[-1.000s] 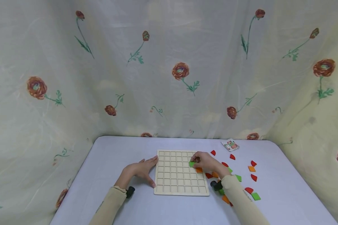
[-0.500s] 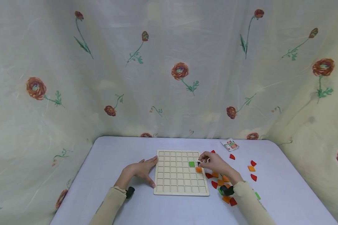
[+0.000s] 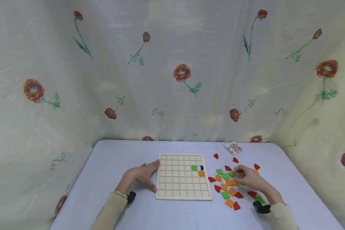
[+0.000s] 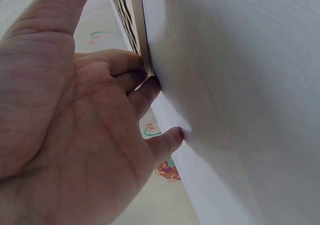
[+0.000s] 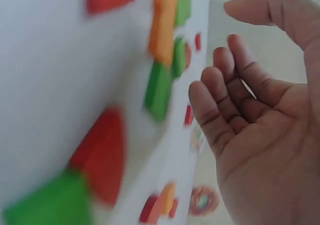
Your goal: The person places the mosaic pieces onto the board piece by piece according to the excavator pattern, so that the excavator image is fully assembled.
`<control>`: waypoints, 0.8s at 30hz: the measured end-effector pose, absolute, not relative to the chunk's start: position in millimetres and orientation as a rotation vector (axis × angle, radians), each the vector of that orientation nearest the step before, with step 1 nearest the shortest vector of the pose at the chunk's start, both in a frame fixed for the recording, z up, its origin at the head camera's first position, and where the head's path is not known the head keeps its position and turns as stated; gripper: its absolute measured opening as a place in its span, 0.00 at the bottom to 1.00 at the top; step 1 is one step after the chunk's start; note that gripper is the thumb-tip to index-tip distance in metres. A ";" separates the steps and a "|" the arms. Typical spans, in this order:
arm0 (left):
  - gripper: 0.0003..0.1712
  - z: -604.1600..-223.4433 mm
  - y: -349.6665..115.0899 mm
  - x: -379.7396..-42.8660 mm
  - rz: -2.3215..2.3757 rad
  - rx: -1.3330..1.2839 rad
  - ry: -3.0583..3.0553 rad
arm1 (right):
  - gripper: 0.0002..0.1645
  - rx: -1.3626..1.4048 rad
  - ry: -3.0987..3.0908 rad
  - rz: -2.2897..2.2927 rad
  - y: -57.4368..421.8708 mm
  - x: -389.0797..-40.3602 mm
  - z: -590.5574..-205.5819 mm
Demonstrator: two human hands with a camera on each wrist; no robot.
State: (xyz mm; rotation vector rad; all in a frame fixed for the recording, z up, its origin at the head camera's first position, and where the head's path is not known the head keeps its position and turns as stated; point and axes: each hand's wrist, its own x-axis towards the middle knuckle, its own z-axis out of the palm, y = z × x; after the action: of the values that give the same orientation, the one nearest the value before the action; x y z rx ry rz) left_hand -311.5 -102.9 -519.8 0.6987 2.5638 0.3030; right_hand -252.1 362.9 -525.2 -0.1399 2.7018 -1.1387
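A pale wooden grid board lies on the table. My left hand spans its left edge, thumb and fingertips touching it; in the left wrist view the fingertips meet the board's edge. On the board's right side sit a green square tile, a small dark blue rounded piece and an orange square tile. My right hand hovers over the loose tiles to the right. Its fingers are loosely bent, thumb apart from them, with nothing between in the right wrist view.
Loose green squares, orange squares and red quarter-round pieces spread right of the board. A printed card packet lies at the back of the white table. A flowered curtain hangs behind.
My right hand has let go of the green square on the board and moved right, over the loose tiles. The blue piece has come into full view. My left hand stays put.
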 end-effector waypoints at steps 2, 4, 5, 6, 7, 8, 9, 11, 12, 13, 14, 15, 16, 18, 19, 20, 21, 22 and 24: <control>0.73 -520.1 -103.6 -311.1 0.303 0.699 2.565 | 0.22 -0.129 2.713 -1.109 371.5 -248.6 -529.4; 0.73 -519.8 -104.1 -310.8 0.301 0.699 2.567 | 0.22 -0.104 2.725 -1.085 377.4 -246.5 -533.0; 0.73 -519.7 -104.2 -310.8 0.300 0.697 2.569 | 0.23 -0.091 2.731 -1.069 379.6 -245.9 -534.4; 0.73 -519.5 -104.2 -310.7 0.298 0.695 2.570 | 0.23 -0.069 2.731 -1.056 381.4 -245.3 -535.4; 0.73 -519.4 -104.1 -310.7 0.296 0.692 2.571 | 0.24 -0.051 2.730 -1.045 382.9 -244.8 -535.9; 0.73 -519.6 -104.1 -310.9 0.295 0.689 2.572 | 0.25 -0.040 2.726 -1.038 384.0 -244.2 -535.8; 0.73 -519.7 -104.0 -311.0 0.291 0.687 2.572 | 0.25 -0.015 2.720 -1.039 384.7 -243.9 -535.8; 0.73 -520.2 -103.8 -311.6 0.294 0.685 2.572 | 0.24 0.014 2.718 -1.021 386.1 -243.5 -535.7; 0.73 -520.3 -103.7 -311.6 0.293 0.687 2.571 | 0.24 0.013 2.722 -1.006 386.6 -243.3 -535.7; 0.73 -520.4 -103.7 -311.8 0.295 0.689 2.570 | 0.23 0.009 2.726 -0.990 387.1 -243.2 -535.8; 0.73 -520.4 -103.7 -311.9 0.296 0.692 2.569 | 0.21 0.008 2.729 -0.977 387.5 -243.4 -536.0; 0.73 -520.1 -103.6 -311.8 0.298 0.695 2.568 | 0.20 0.020 2.732 -0.968 387.8 -243.9 -536.7; 0.73 -520.1 -103.4 -312.0 0.305 0.699 2.568 | 0.19 0.030 2.737 -0.955 388.1 -244.6 -537.4; 0.73 -519.8 -103.4 -312.0 0.309 0.704 2.565 | 0.18 0.040 2.749 -0.932 388.4 -245.6 -538.6; 0.73 -519.8 -103.5 -312.2 0.313 0.705 2.563 | 0.18 0.047 2.754 -0.928 388.3 -246.2 -539.0; 0.73 -520.0 -103.6 -312.5 0.315 0.705 2.560 | 0.18 0.055 2.760 -0.928 388.2 -246.9 -539.5; 0.73 -520.2 -103.7 -312.7 0.317 0.704 2.558 | 0.18 0.064 2.769 -0.927 387.9 -247.6 -539.9; 0.73 -520.5 -103.9 -313.0 0.318 0.704 2.556 | 0.19 0.057 2.777 -0.929 387.5 -248.1 -539.9; 0.73 -520.9 -104.3 -313.2 0.316 0.700 2.552 | 0.19 0.028 2.795 -0.943 386.0 -248.9 -538.6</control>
State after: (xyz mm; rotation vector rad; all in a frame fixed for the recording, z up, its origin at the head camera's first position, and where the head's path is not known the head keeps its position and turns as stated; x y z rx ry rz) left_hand -313.2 -104.3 -520.9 0.7002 2.5520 0.3156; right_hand -248.9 386.0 -538.6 0.0277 2.7948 -0.9427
